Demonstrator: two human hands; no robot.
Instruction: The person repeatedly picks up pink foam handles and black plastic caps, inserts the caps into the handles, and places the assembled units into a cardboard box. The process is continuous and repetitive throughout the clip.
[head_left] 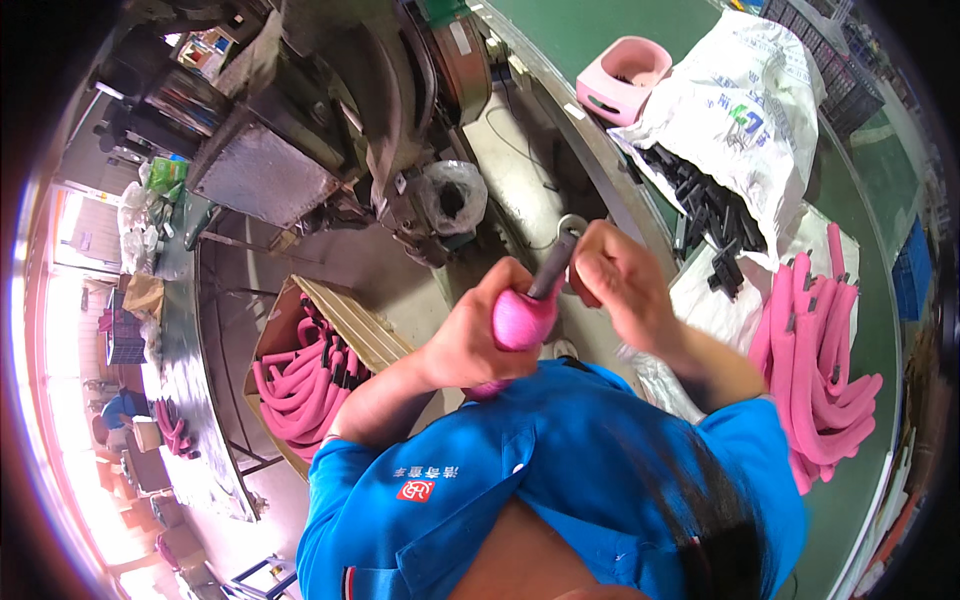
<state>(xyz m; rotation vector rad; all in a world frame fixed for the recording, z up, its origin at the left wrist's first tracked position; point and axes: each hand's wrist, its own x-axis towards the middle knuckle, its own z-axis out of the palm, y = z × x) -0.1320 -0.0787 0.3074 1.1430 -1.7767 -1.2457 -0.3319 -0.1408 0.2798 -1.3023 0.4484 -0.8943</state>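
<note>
My left hand point(478, 325) is wrapped around a pink foam-covered tube point(524, 320) in front of my chest. Out of the tube's upper end sticks a dark grey rod point(553, 268), slanting up to the right. A pale ring point(572, 224) shows at the rod's top. Beside that upper part is my right hand point(622, 285), its fingers curled closed. What those fingers hold, if anything, is hidden. The tube's lower part runs down behind my left hand toward my blue shirt.
Several pink tubes with black parts fill a cardboard box point(300, 375) at left. More pink tubes point(812, 370) lie at right, below a white sack point(745, 110) spilling black pieces point(705, 200). A pink plastic container point(625, 80) stands by the sack. A dark machine point(400, 130) is ahead.
</note>
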